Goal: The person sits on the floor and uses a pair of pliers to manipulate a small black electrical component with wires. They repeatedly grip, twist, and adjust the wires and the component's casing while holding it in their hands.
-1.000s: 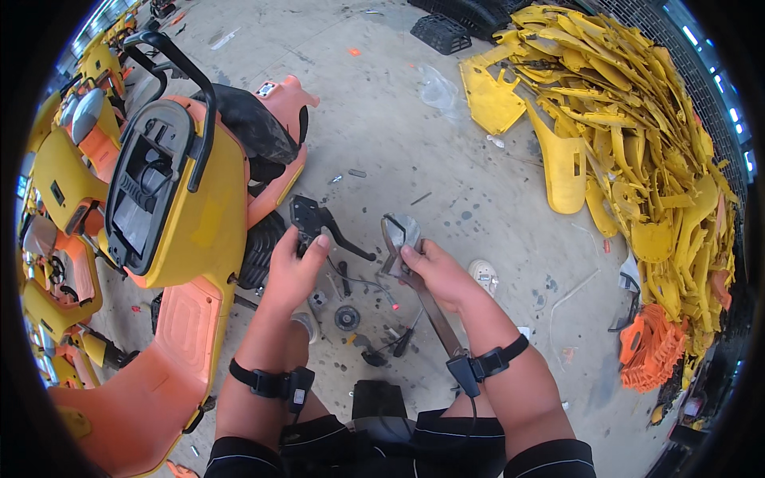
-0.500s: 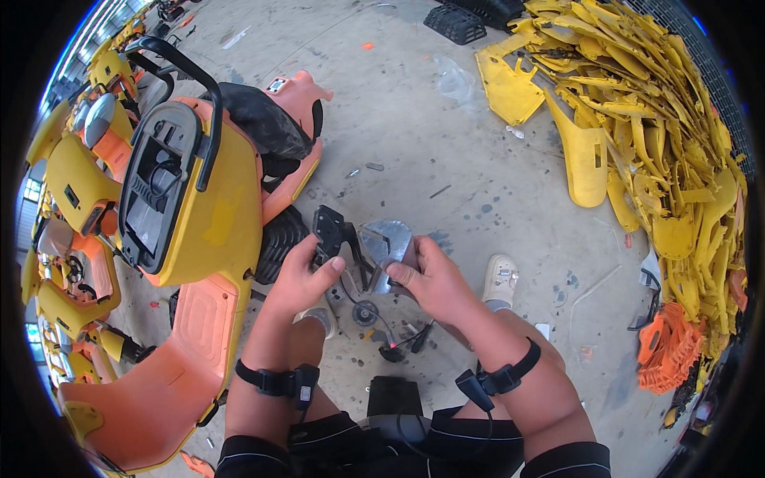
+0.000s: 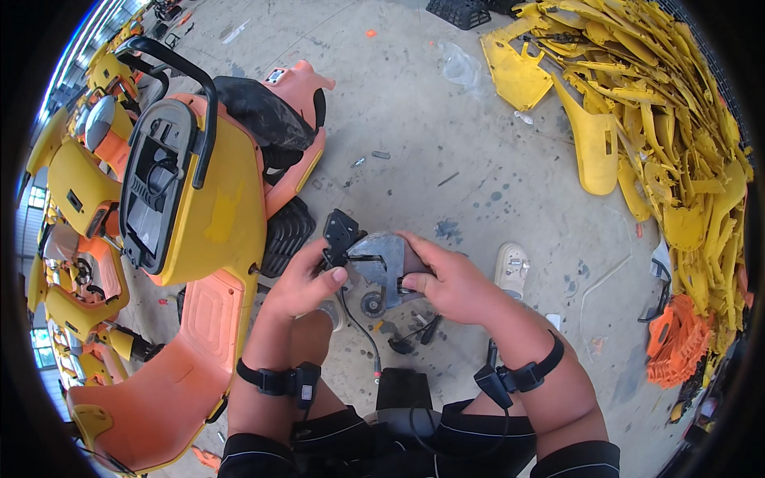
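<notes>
My left hand (image 3: 301, 285) is closed around a black bracket (image 3: 341, 231) with holes in its flat plate. A thin black cable (image 3: 360, 325) hangs from it, ending in a red-tipped plug between my legs. In my right hand (image 3: 453, 285) is a grey metal piece (image 3: 384, 247) with a rounded edge, my thumb pressed on its near side. The two parts meet in front of me, and a black bent rod (image 3: 367, 258) crosses the grey face. Whether they are joined I cannot tell. Below them a small round wheel-like part (image 3: 371, 303) shows.
To my left stands a yellow and orange scooter body (image 3: 215, 207) with a black handle; more such bodies crowd behind it. A heap of yellow plastic panels (image 3: 661, 127) rises on the right, with orange parts (image 3: 677, 338) at its near end. A black box-like object (image 3: 404, 389) sits between my legs.
The grey piece has turned so its broad face shows more, and it overlaps the bracket. Both parts have shifted slightly right. The plug end of the cable now hangs nearer my body.
</notes>
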The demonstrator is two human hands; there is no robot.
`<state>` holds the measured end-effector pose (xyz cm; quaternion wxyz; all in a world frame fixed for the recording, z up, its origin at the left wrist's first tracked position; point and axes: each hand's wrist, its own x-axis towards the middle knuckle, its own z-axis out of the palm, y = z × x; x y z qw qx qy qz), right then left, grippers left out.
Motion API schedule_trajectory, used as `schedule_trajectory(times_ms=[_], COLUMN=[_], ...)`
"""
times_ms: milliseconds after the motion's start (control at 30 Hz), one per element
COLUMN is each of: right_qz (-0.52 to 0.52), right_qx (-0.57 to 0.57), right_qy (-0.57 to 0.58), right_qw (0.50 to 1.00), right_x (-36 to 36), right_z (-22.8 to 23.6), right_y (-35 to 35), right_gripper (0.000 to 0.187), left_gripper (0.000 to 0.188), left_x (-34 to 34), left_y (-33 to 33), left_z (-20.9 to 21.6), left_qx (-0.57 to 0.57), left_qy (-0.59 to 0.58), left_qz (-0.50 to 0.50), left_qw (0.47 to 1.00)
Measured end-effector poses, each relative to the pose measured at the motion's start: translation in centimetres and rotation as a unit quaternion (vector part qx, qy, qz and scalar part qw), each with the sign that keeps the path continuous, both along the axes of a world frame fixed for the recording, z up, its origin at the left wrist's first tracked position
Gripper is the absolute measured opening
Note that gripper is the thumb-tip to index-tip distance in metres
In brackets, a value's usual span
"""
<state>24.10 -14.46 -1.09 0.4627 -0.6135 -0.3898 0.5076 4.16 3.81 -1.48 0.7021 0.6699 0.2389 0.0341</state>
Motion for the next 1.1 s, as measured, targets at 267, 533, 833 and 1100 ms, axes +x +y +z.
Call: schedule_trajectory(times_ms=[267, 533, 833, 1100], right_qz=[0.025, 0.01, 0.009, 0.021], right_qx=[-0.023, 0.003, 0.02, -0.009], right_qy=[-0.011, -0.025, 0.032, 0.037], right_qw=[0.999, 1.0, 0.999, 0.999], right_x=[0.2, -0.1, -0.2, 0.1], right_z=[0.8, 0.7, -0.1, 0.3], right_y=[0.1, 0.0, -0.2, 0.0], right_gripper=[0.063, 0.058, 0.057, 0.06], left_gripper=[0.058, 0.061, 0.061, 0.059], left_x=[0.1, 0.3, 0.7, 1.3], left_y=[-0.1, -0.2, -0.6, -1.2], left_z=[-0.1, 0.3, 0.6, 0.6], left_qx=[-0.018, -0.01, 0.007, 0.019], left_qy=[-0.026, -0.017, -0.014, -0.017], left_qz=[-0.002, -0.007, 0.012, 0.017], left_qw=[0.999, 1.0, 1.0, 1.0])
